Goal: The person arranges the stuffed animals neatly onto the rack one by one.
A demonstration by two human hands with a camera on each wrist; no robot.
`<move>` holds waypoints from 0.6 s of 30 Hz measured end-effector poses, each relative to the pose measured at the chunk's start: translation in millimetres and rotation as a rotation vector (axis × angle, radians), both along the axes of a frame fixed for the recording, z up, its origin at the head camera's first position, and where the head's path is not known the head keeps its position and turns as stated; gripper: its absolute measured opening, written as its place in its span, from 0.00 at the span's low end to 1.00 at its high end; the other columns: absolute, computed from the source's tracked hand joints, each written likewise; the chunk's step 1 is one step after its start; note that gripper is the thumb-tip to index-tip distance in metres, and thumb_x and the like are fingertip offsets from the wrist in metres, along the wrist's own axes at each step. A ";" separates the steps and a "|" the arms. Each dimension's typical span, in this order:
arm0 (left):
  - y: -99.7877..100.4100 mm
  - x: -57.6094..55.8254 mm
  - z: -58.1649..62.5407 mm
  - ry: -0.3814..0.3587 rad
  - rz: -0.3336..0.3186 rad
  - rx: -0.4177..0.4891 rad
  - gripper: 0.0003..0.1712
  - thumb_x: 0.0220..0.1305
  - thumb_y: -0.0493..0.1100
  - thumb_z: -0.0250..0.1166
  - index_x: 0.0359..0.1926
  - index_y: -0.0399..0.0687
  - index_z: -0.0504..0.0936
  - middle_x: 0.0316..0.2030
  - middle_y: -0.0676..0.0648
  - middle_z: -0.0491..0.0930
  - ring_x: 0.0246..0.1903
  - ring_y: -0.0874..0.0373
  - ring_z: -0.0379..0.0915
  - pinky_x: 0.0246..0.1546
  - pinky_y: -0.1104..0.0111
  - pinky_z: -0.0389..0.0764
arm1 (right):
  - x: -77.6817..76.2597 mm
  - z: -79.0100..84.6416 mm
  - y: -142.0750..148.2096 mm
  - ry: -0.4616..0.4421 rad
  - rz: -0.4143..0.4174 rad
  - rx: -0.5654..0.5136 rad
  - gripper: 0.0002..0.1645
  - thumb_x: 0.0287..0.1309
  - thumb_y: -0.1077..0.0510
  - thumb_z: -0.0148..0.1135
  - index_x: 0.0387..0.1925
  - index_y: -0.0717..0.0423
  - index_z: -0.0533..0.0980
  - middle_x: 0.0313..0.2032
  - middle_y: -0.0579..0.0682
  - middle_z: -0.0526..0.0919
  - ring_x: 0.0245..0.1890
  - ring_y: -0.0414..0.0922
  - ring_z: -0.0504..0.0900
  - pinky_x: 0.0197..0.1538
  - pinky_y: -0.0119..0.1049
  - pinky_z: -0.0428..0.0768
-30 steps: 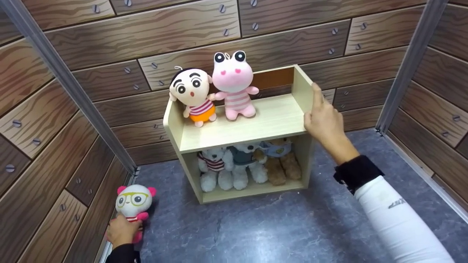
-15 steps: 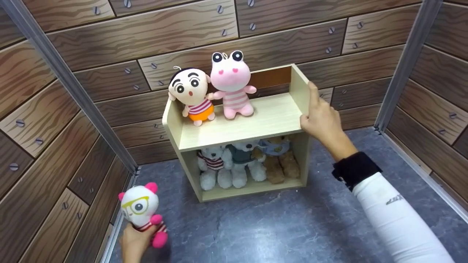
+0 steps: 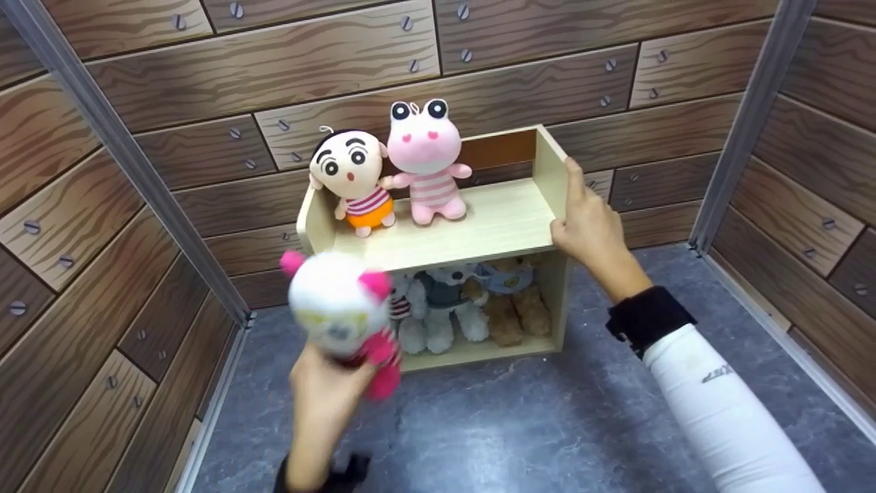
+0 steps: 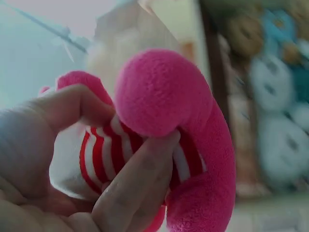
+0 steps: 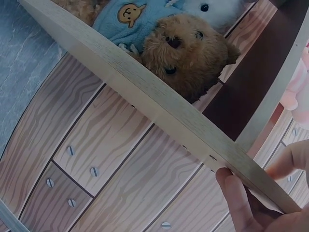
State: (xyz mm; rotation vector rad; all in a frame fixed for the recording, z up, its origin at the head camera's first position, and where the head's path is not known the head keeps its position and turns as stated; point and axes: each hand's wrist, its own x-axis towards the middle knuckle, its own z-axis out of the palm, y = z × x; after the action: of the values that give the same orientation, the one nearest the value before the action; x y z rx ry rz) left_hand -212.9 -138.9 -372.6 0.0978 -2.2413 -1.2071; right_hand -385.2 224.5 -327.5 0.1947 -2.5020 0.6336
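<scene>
My left hand (image 3: 328, 390) grips a panda plush (image 3: 335, 294) with pink ears and yellow glasses by its striped body, off the floor in front of the shelf's left side. In the left wrist view, my fingers (image 4: 140, 183) wrap round its red-and-white stripes beside a pink limb (image 4: 154, 92). My right hand (image 3: 592, 226) holds the right side panel of the pale wooden shelf (image 3: 499, 219), thumb and fingers on opposite faces in the right wrist view. On its top board, a boy doll (image 3: 356, 178) in orange shorts stands beside a pink frog-eyed plush (image 3: 428, 164).
The lower compartment holds a white bear (image 3: 410, 329), partly hidden by the panda plush, another white bear (image 3: 441, 335) in a dark green top, and a brown bear (image 3: 510, 322) in blue. Wood-patterned walls (image 3: 102, 260) surround the dark grey floor (image 3: 493, 424).
The left hand has lifted the panda plush from the floor by the left wall and carried it right and up toward the shelf. The right hand stays on the side panel.
</scene>
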 end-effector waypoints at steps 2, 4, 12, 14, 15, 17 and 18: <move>26.3 -14.0 21.8 0.074 -0.043 -0.017 0.33 0.37 0.44 0.82 0.48 0.39 0.81 0.41 0.39 0.86 0.45 0.44 0.83 0.50 0.50 0.80 | 0.7 -0.6 1.3 -0.019 -0.001 -0.010 0.57 0.44 0.65 0.58 0.76 0.53 0.45 0.40 0.71 0.79 0.32 0.68 0.81 0.30 0.60 0.78; 53.4 -30.9 42.2 0.126 -0.090 -0.030 0.32 0.38 0.42 0.81 0.48 0.41 0.82 0.41 0.40 0.87 0.45 0.45 0.83 0.49 0.52 0.81 | 0.9 -0.1 2.8 -0.026 -0.003 -0.016 0.57 0.44 0.66 0.59 0.76 0.53 0.45 0.40 0.71 0.79 0.32 0.68 0.81 0.30 0.60 0.78; 149.5 -104.2 95.2 0.166 -0.258 -0.043 0.28 0.48 0.41 0.77 0.49 0.35 0.77 0.44 0.36 0.85 0.46 0.45 0.83 0.51 0.58 0.81 | 0.3 5.5 5.1 -0.032 0.030 -0.027 0.59 0.42 0.67 0.59 0.76 0.52 0.44 0.42 0.71 0.79 0.34 0.67 0.81 0.34 0.61 0.78; 168.0 -121.1 101.1 0.159 -0.248 -0.067 0.28 0.49 0.42 0.77 0.48 0.34 0.77 0.43 0.34 0.84 0.46 0.44 0.83 0.50 0.58 0.81 | 1.0 6.3 5.3 -0.038 0.045 -0.023 0.59 0.42 0.68 0.60 0.76 0.53 0.44 0.42 0.70 0.79 0.34 0.67 0.81 0.34 0.60 0.78; 176.2 -129.0 102.8 0.153 -0.239 -0.074 0.28 0.49 0.42 0.77 0.49 0.34 0.76 0.43 0.34 0.84 0.46 0.44 0.83 0.51 0.58 0.81 | 1.8 6.5 5.1 -0.042 0.052 -0.020 0.60 0.42 0.68 0.60 0.76 0.53 0.44 0.42 0.71 0.79 0.34 0.68 0.81 0.34 0.60 0.78; 190.3 -142.9 103.9 0.137 -0.203 -0.101 0.28 0.50 0.42 0.77 0.47 0.33 0.76 0.41 0.32 0.84 0.44 0.42 0.83 0.48 0.57 0.81 | 3.3 6.8 4.4 -0.058 0.067 -0.012 0.60 0.42 0.69 0.61 0.76 0.54 0.43 0.43 0.71 0.79 0.35 0.68 0.81 0.34 0.60 0.79; 196.3 -148.9 103.8 0.127 -0.182 -0.117 0.28 0.50 0.43 0.77 0.46 0.33 0.75 0.39 0.31 0.84 0.43 0.41 0.84 0.46 0.56 0.82 | 3.9 6.7 4.0 -0.066 0.073 -0.007 0.60 0.42 0.69 0.61 0.76 0.54 0.43 0.44 0.72 0.79 0.36 0.68 0.81 0.35 0.60 0.80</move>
State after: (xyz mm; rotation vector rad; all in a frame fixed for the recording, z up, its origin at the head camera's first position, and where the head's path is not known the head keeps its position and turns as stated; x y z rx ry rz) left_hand -361.8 57.3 -268.8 -0.2271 -2.2404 -1.1365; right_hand -381.4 228.5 -320.8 0.2668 -2.5657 0.6891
